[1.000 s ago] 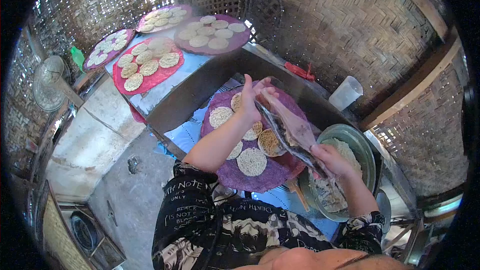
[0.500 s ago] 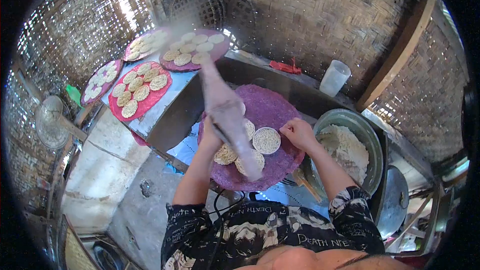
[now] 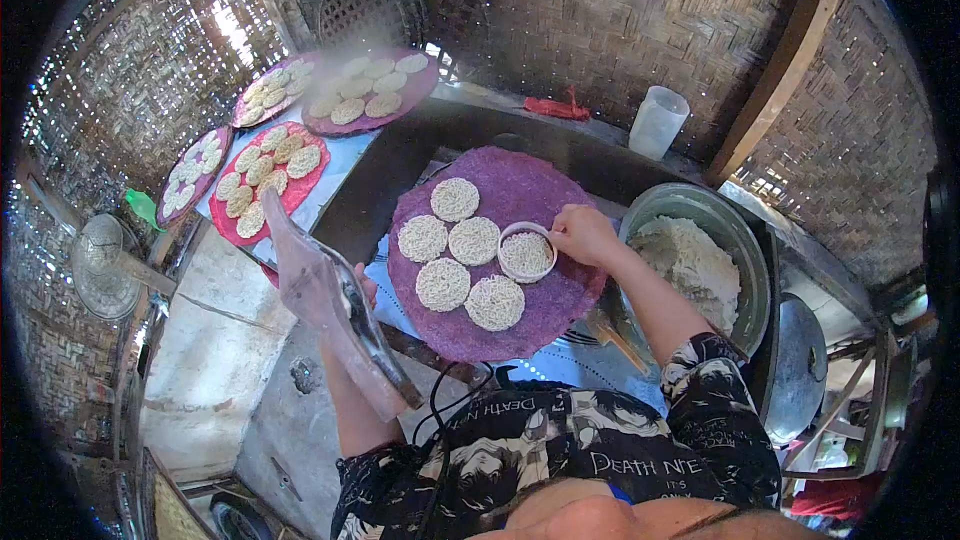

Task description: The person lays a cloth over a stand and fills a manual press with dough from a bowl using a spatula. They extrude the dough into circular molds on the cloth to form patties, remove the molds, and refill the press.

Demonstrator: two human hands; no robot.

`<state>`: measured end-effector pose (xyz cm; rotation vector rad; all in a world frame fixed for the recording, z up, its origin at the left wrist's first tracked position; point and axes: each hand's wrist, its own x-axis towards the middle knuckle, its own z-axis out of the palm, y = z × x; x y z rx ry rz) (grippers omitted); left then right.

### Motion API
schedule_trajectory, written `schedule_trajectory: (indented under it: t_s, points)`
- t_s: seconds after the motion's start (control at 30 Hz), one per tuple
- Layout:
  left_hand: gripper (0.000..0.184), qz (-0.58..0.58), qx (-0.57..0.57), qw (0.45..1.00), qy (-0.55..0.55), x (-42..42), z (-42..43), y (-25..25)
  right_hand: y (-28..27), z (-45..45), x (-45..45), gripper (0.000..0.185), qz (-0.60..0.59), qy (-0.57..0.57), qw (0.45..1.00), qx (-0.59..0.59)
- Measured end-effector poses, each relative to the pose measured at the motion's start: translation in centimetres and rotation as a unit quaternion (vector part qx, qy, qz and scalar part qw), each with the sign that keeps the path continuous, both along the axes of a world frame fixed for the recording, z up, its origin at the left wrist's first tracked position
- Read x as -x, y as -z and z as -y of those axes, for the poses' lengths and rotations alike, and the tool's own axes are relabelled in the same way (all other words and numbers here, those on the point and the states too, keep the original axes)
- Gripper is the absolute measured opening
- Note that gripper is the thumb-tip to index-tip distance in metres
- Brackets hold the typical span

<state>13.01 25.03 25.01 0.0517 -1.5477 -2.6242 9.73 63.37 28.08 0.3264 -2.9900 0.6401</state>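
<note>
Round cakes of pale squiggly strands (image 3: 473, 241) lie on a round purple mat (image 3: 565, 305) in front of me. My right hand (image 3: 585, 235) pinches the edge of a white ring (image 3: 527, 278) at the mat's right side. Inside the ring sits another strand cake (image 3: 527, 253). To the left of the mat, my left hand (image 3: 366, 286) is wrapped round a long, pale, hinged-looking press (image 3: 312, 275) with a dark metal edge. The press covers most of that hand.
Several mats of cakes (image 3: 277, 228) stand at the back left. On the right are a green basin (image 3: 755, 270) of pale dough (image 3: 690, 255) and a lidded pot (image 3: 795, 370). A plastic cup (image 3: 660, 123) and a red cloth (image 3: 556, 108) lie along the back ledge.
My left hand has carried the press leftward off the mat, uncovering the cakes. My right hand has closed on the ring's edge, where it was beside it before.
</note>
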Motion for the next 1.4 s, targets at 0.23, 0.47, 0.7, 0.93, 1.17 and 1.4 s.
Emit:
schedule_trajectory:
  t_s: [0.23, 0.47, 0.7, 0.93, 1.17, 1.4]
  points:
    - [0.040, -0.004, -0.018, 1.000, -0.006, 0.0, 1.8, -0.1, -4.5, -4.7, -2.8, 0.021, 0.015, 0.093, 0.994, -0.046]
    - [0.045, 0.001, -0.039, 0.999, 0.007, 0.2, 0.9, 0.2, -2.2, -5.7, -4.6, 0.020, 0.077, 0.142, 0.984, -0.071]
    - [0.051, 0.011, -0.050, 0.998, 0.027, -0.1, 1.0, 0.4, -1.8, -5.8, -4.8, 0.024, 0.104, 0.155, 0.980, -0.065]
    - [0.056, 0.024, -0.069, 0.996, 0.052, -0.5, 1.9, 0.6, 2.3, -8.3, -3.3, 0.035, -0.042, 0.195, 0.974, 0.109]
    - [0.062, 0.060, -0.158, 0.978, 0.124, -0.9, 2.2, 1.6, 4.7, -8.1, 0.5, 0.032, 0.268, 0.174, 0.841, 0.436]
    - [0.062, 0.091, -0.106, 0.990, -0.029, -2.9, 1.0, -0.9, 5.0, -7.3, 0.2, 0.016, 0.287, 0.159, 0.803, 0.497]
